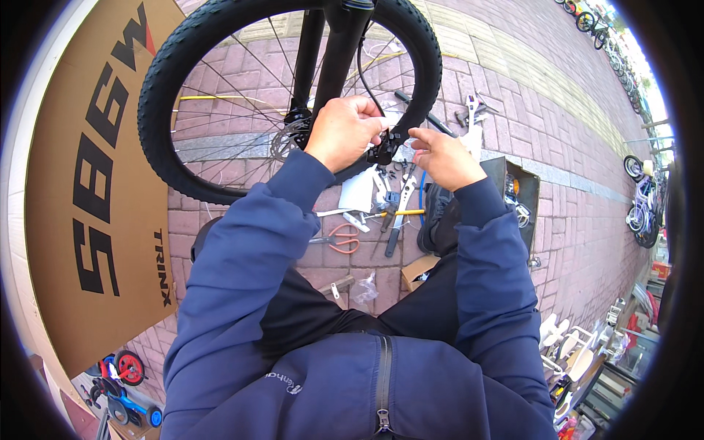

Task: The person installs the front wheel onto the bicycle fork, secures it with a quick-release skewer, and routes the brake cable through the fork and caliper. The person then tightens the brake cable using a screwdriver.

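Observation:
Over the front wheel point(150, 117) of a bicycle, my left hand point(342, 133) is closed in a pinch. Its fingertips meet on the black brake cable point(364, 67) that curves down beside the fork point(339, 55). Just below those fingertips sits a black brake caliper point(383, 150). My right hand point(449, 160) is close to the caliper's right side, fingers apart and a little bent, with nothing seen in them. The brake disc point(284, 144) shows left of my left wrist.
Under the wheel lie a wrench point(400, 213), orange-handled scissors point(343, 239), white paper point(357, 192) and several other tools. An open metal toolbox point(533, 192) stands at right, a small cardboard box point(419, 270) between my legs. A large carton point(51, 242) borders the left.

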`<state>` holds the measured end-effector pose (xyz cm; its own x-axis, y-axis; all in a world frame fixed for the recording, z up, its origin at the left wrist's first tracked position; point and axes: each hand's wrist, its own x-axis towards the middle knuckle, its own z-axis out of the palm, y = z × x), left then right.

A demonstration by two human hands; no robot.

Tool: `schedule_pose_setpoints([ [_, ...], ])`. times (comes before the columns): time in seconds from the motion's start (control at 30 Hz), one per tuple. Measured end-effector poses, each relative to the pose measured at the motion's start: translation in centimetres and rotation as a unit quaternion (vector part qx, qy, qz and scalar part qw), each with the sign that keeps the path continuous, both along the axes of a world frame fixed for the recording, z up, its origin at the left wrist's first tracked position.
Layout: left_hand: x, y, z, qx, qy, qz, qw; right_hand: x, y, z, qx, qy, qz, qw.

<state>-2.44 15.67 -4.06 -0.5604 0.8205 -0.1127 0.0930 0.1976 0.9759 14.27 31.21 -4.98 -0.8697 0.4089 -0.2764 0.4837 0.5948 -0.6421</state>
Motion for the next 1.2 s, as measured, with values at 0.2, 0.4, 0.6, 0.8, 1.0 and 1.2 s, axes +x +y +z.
schedule_pose_setpoints([
  [0.2, 0.3, 0.1, 0.6, 0.018, -0.036, -0.005, 0.999, -0.2, -0.5, -1.1, -0.048, 0.061, 0.013, 0.997],
  [0.4, 0.5, 0.2, 0.4, 0.030, -0.053, -0.009, 0.998, -1.1, -0.8, -1.9, -0.081, 0.043, 0.007, 0.996],
  [0.6, 0.3, -0.5, -1.6, 0.030, -0.020, -0.029, 0.999, -0.9, 0.2, -2.4, -0.284, 0.052, 0.015, 0.957],
  [0.8, 1.2, -3.3, -4.7, -0.154, 0.005, -0.117, 0.981, -1.7, 1.5, -3.6, -0.456, -0.010, 0.018, 0.890],
  [1.0, 4.1, -6.3, -6.3, -0.110, -0.199, -0.064, 0.972, -2.3, 0.6, -5.0, -0.567, 0.000, 0.003, 0.824],
  [1.2, 5.3, -7.6, -6.6, -0.054, -0.210, 0.004, 0.976, -3.1, -0.4, -4.5, -0.575, -0.010, 0.019, 0.818],
])
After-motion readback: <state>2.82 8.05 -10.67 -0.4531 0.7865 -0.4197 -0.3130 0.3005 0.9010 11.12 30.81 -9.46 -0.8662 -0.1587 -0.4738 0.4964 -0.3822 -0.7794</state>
